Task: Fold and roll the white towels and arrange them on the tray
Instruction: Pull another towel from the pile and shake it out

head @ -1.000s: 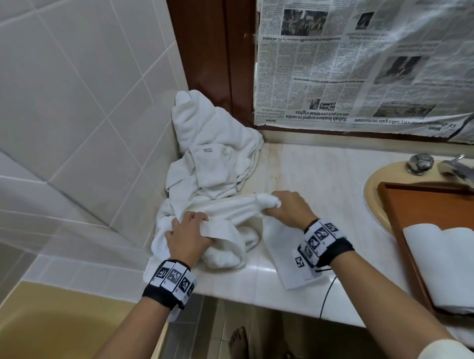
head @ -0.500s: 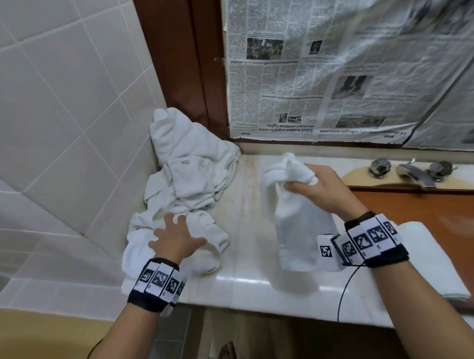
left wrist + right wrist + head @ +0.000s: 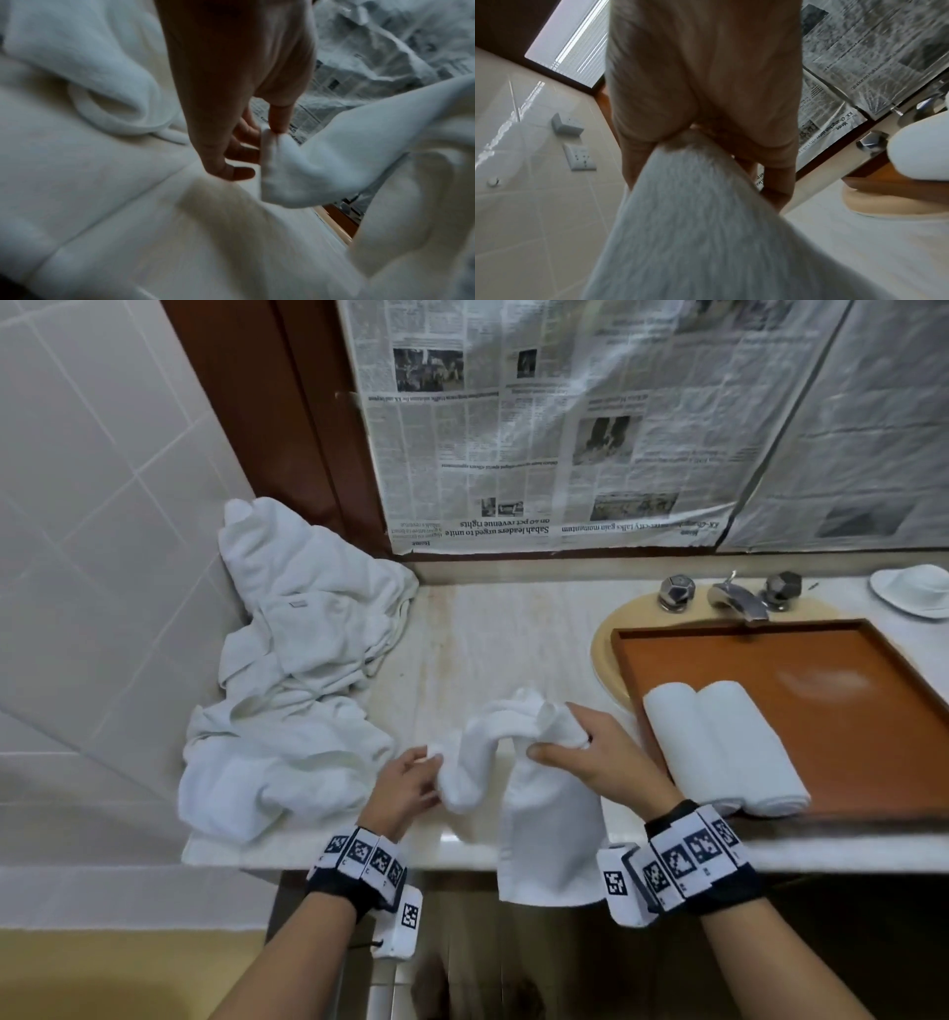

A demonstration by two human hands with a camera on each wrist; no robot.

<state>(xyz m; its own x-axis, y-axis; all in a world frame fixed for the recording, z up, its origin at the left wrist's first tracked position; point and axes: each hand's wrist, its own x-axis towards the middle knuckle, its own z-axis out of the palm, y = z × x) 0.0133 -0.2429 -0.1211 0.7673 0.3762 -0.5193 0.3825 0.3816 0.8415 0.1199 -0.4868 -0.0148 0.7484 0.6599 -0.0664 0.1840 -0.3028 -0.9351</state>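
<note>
The right hand (image 3: 595,762) clenched a bunched white towel (image 3: 544,819) above the marble counter (image 3: 477,649), cloth hanging below its fingers. The left hand (image 3: 405,785) pinched a corner between thumb and fingertips (image 3: 279,119). Two rolled towels (image 3: 719,747) lay on the wooden tray (image 3: 770,654), right of the right hand's fingers; the towel pile (image 3: 287,690) lay left of the left hand's.

Newspaper sheets (image 3: 590,428) hang upside down over the wall behind a pale marble counter (image 3: 493,649), beside a dark wooden frame (image 3: 267,403) and white wall tiles (image 3: 92,505). A beige basin (image 3: 606,649) is set into the counter, with a chrome tap (image 3: 737,600) between two faceted knobs (image 3: 677,592). A white dish (image 3: 911,590) sits at the far right. The right wrist view shows what may be a wall socket (image 3: 579,158).
</note>
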